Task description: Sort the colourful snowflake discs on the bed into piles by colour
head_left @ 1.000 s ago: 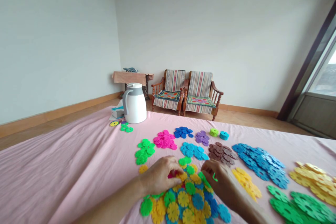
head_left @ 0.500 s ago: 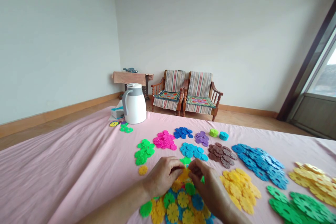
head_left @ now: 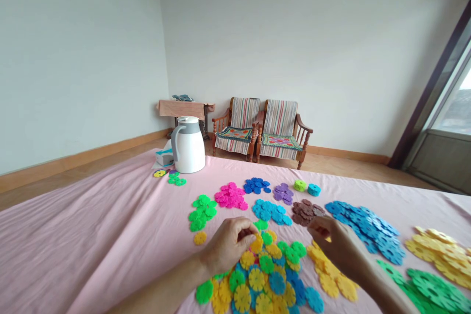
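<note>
A mixed pile of yellow, green and blue flower-shaped discs (head_left: 263,274) lies on the pink cloth (head_left: 110,235) in front of me. My left hand (head_left: 230,245) rests on the pile's far edge with its fingers curled in a pinch on a yellow disc (head_left: 256,244). My right hand (head_left: 336,245) hovers over the small yellow disc pile (head_left: 327,279) to the right, fingers curled; what it holds, if anything, is hidden.
Sorted piles lie beyond: green (head_left: 200,211), pink (head_left: 231,196), dark blue (head_left: 256,185), purple (head_left: 283,193), light blue (head_left: 270,211), brown (head_left: 305,211), a big blue one (head_left: 368,230), yellow (head_left: 441,252), green (head_left: 427,292). A white jug (head_left: 188,144) stands far left. Two chairs (head_left: 263,130) stand by the wall.
My right hand left the mixed pile's middle, where it met the left hand, and moved right over the yellow pile. The left hand stayed put.
</note>
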`<action>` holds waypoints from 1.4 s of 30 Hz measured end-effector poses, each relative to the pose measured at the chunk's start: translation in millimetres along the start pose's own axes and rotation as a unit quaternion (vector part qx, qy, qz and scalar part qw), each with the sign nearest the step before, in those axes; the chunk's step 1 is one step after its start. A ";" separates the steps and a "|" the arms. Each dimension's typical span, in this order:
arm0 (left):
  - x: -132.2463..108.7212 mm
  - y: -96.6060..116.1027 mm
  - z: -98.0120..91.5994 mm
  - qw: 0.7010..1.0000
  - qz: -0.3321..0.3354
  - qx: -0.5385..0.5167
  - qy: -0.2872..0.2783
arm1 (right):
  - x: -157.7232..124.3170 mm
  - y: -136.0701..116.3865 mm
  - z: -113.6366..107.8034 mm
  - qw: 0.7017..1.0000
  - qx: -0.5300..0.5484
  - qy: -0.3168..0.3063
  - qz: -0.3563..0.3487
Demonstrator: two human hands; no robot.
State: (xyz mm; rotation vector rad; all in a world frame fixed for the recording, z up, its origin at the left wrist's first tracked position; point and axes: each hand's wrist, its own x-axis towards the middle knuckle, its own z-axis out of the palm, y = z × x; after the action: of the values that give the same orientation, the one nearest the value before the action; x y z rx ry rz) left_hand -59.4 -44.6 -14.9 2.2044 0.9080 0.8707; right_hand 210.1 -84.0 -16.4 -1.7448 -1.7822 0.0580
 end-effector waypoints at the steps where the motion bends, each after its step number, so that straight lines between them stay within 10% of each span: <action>1: -0.2 0.8 0.4 1.000 -0.007 -0.012 -0.001 | -0.6 -10.7 1.4 0.999 0.038 -0.011 -0.013; 7: -2.1 8.4 3.7 0.990 -0.034 -0.132 -0.019 | -15.5 -81.9 22.8 0.966 0.236 -0.107 -0.008; 12: -3.6 13.8 4.6 0.984 -0.026 -0.172 -0.025 | -24.3 -92.3 42.4 0.954 0.279 -0.112 0.008; 31: -1.2 0.2 3.2 0.995 -0.029 -0.092 0.005 | -6.9 29.5 -24.9 0.986 -0.044 -0.155 0.044; 42: -6.4 15.1 -4.1 0.994 0.106 0.011 -0.020 | -9.5 10.3 -4.7 0.994 -0.013 -0.095 -0.058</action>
State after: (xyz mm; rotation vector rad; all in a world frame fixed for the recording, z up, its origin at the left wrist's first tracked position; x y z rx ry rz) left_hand -60.3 -57.3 -3.7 2.3591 0.6767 0.9121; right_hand 220.6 -93.2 -21.2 -1.6988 -2.0267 0.1570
